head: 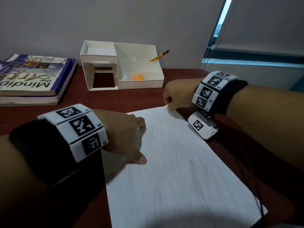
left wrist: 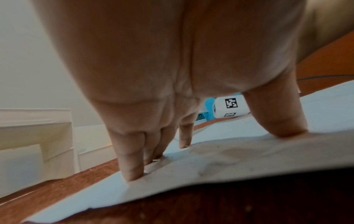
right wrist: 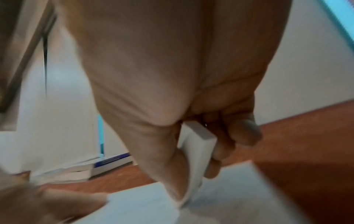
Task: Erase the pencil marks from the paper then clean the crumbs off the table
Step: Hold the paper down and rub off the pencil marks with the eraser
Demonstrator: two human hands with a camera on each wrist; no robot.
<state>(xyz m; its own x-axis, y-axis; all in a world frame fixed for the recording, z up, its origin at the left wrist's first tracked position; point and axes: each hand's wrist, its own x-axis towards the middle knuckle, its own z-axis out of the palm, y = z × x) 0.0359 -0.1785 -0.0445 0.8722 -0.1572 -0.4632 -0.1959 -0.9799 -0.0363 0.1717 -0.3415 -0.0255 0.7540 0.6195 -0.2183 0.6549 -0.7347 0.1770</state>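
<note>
A white sheet of paper (head: 172,162) with faint pencil scribbles lies on the dark red table (head: 134,97). My left hand (head: 131,137) presses down on the sheet's left edge with spread, straight fingers (left wrist: 132,166) and thumb. At the far corner of the paper my right hand (head: 176,96) grips a white eraser (right wrist: 197,151) between thumb and curled fingers. The eraser's tip (head: 167,109) touches the paper at that far corner. The right wrist view is blurred by motion.
A white desk organiser (head: 121,66) stands at the back, holding a yellow pencil (head: 159,55) and an orange ball (head: 137,77). Stacked books (head: 32,79) lie at the back left. A window blind with a bead chain (head: 209,51) is at the right.
</note>
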